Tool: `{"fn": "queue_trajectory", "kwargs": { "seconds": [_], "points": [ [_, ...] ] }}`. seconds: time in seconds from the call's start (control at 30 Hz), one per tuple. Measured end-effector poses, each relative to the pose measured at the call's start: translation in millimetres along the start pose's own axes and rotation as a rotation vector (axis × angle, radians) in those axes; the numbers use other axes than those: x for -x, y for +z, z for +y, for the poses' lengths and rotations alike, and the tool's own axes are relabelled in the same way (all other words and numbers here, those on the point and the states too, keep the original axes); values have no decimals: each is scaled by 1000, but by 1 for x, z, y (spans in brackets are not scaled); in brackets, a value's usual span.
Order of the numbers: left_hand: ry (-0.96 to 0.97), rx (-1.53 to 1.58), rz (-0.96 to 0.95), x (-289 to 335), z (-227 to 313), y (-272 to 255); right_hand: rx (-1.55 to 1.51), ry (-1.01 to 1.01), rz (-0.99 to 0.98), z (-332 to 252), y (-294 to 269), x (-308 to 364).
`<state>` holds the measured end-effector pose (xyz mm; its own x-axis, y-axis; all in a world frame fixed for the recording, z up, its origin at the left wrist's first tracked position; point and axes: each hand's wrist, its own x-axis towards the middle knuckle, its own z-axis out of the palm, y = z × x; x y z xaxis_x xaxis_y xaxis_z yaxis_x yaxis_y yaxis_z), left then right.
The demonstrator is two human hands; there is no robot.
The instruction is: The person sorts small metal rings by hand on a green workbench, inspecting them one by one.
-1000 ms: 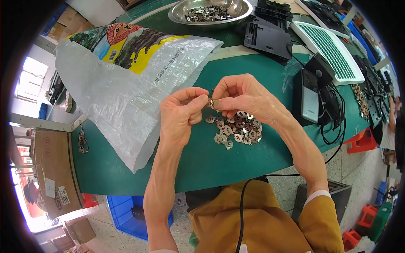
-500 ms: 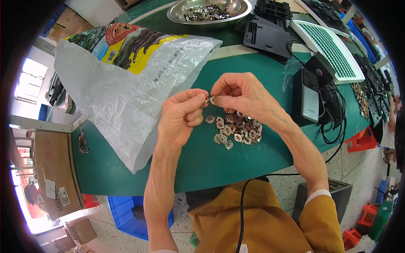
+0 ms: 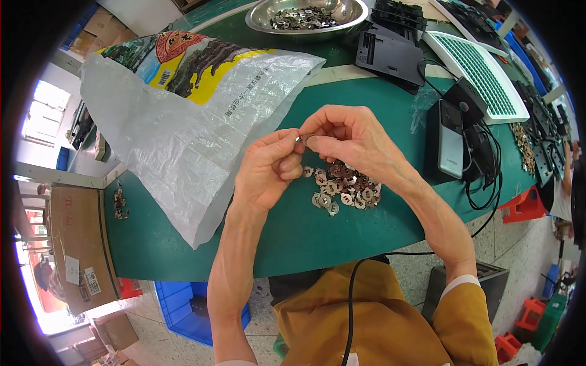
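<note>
My left hand [image 3: 267, 165] pinches a small shiny metal part [image 3: 298, 139] between thumb and forefinger. Right beside it, my right hand [image 3: 345, 137] grips a small round metal piece [image 3: 309, 139], its fingertips almost meeting those of the left. Both hands are raised over the green tabletop. Under and in front of the right hand lies a loose pile of flat round metal pieces [image 3: 347, 189] with cut-out slots. Part of the pile is hidden by that hand, and the fingers cover most of what they hold.
A clear printed plastic sack [image 3: 165, 140] spreads left of my hands. Behind stands a steel bowl [image 3: 250, 24] of metal parts. To the right are a black-and-grey power bank [image 3: 450, 137], cables and a white tray with green rows [image 3: 482, 76]. Some small parts [image 3: 120, 201] lie far left.
The hands stay together, and the left has shifted slightly right. The fingertips have closed in and turned the small parts a little. The pile looks the same.
</note>
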<state>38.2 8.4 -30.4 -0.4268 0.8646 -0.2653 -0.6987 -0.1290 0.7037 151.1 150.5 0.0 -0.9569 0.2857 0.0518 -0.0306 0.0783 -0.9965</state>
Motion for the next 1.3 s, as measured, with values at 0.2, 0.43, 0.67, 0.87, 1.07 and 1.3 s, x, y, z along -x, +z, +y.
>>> {"fn": "queue_trajectory", "kwargs": {
  "seconds": [0.2,0.43,0.67,0.87,1.07,1.3],
  "points": [
    [-28,29,-68,0,-1,0,-23,-6,12,1,2,1],
    [-64,40,-28,0,-1,8,-2,42,74,3,1,0],
    [-57,-24,-36,-1,-1,9,18,-27,114,2,2,1],
    [2,-116,-2,1,-3,8,94,-76,146,8,7,1],
    [-2,-77,12,0,-2,10,27,-86,131,12,7,1],
    [18,-62,-5,1,-5,11,183,-137,173,11,10,3]
  ]
}}
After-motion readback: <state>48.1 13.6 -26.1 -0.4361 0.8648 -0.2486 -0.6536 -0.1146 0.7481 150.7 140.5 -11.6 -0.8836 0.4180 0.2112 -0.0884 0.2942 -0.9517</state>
